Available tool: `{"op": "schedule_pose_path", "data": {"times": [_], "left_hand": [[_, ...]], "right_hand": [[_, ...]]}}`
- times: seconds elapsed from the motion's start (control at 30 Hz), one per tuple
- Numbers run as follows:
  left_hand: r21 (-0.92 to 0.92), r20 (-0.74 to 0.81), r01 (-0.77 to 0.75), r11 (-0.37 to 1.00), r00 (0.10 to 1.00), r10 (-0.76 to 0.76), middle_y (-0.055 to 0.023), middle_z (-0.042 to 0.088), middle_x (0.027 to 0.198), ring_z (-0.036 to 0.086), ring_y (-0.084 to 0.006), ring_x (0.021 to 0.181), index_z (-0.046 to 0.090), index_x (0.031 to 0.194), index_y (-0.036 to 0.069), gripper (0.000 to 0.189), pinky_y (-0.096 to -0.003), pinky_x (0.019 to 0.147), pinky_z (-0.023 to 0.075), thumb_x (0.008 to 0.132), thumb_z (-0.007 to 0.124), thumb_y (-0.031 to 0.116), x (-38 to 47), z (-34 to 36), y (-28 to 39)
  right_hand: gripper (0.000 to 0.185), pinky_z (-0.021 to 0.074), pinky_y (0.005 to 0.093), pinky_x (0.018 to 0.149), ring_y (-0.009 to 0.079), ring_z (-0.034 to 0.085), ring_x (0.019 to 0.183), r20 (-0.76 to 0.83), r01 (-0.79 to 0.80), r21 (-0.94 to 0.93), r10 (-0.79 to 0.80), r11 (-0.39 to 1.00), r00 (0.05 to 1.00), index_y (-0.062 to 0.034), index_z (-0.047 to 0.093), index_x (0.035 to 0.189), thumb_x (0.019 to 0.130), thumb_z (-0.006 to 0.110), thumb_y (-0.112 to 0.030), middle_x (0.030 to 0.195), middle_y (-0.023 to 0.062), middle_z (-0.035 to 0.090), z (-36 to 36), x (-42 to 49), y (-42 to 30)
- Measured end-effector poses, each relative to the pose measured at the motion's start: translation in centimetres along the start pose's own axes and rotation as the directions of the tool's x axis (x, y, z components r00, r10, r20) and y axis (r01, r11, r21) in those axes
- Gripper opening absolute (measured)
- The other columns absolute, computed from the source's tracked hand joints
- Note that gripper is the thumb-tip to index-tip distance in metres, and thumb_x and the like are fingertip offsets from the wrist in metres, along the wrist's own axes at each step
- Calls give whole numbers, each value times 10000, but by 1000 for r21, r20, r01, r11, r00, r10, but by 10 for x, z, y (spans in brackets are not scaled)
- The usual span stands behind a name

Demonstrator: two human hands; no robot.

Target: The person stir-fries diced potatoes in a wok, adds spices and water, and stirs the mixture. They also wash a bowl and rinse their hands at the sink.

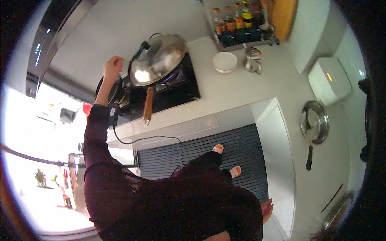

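Observation:
My left hand (113,67) reaches over the left side of the black stovetop (188,86), its fingers curled and nothing visible in them. To its right a domed steel lid (166,61) with a clear window and a black handle covers a pan, whose wooden handle (147,105) points towards me. Behind my left forearm a dark pan (115,90) is partly hidden. My right hand (266,210) hangs low beside my body, near the counter's inner edge. Its fingers are extended and hold nothing visible.
On the counter (229,87) are stacked white dishes (225,62), a metal pot (252,61), a bottle rack (241,45) and a white appliance (328,79). At right, a steel bowl (322,126) holds a black-handled utensil (309,158). A cable (156,136) runs from a black box (113,114) by my left sleeve.

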State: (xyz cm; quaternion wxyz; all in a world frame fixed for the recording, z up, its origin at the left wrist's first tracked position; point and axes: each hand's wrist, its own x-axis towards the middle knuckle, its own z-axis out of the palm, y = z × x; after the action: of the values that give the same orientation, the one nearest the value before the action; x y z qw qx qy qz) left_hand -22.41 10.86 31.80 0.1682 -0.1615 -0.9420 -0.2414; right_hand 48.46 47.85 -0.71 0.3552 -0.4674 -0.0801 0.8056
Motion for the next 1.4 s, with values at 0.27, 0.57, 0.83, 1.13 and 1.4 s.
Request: {"op": "schedule_pose_path", "data": {"times": [0.27, 0.57, 0.83, 1.13, 1.4], "left_hand": [[-305, -303, 39, 952, 943, -136, -1, 544, 649, 478, -60, 547, 609, 897, 25, 131, -208, 501, 395, 877, 521, 121, -163, -30, 24], [-494, 693, 236, 837, 688, 215, -35, 571, 675, 546, -114, 619, 607, 956, 7, 140, -246, 556, 444, 855, 529, 65, -294, 169, 217], [-618, 786, 301, 726, 235, 572, -70, 587, 848, 569, -121, 664, 475, 1195, 35, 341, -233, 582, 465, 865, 538, 89, -332, 267, 327], [-746, 582, 200, 636, -270, 767, -89, 574, 901, 570, -129, 700, 437, 1236, 26, 400, -239, 630, 464, 853, 543, 74, -401, 298, 456], [-712, 655, -62, 700, -417, 630, -93, 590, 883, 595, -152, 712, 441, 1220, 25, 380, -255, 609, 484, 864, 540, 110, -511, 283, 538]], "right_hand": [[373, 493, 278, 716, 164, 579, 883, 169, 122, -154, -95, 981, 981, -59, 481, 1232, 911, 481, -248, 1034, 86, 592, 49, 36, -21], [324, 471, 280, 811, 188, 574, 894, 144, -117, -189, 145, 975, 979, 9, 517, 1157, 890, 514, -174, 1001, 129, 608, 98, 27, -47], [425, 462, 246, 718, 147, 589, 892, 148, 248, -182, -223, 952, 964, -93, 489, 1216, 892, 505, -367, 1054, 70, 594, 64, -50, -81], [405, 423, 209, 548, 102, 543, 686, -667, 779, -49, -601, 625, 440, -89, 486, 1111, 871, 551, -408, 869, 60, 582, -83, -222, -122], [193, 380, 208, 505, 75, 498, 595, -915, 774, -216, -401, 595, 52, -46, 573, 877, 876, 572, -239, 744, -4, 559, -236, -251, -68]]}}
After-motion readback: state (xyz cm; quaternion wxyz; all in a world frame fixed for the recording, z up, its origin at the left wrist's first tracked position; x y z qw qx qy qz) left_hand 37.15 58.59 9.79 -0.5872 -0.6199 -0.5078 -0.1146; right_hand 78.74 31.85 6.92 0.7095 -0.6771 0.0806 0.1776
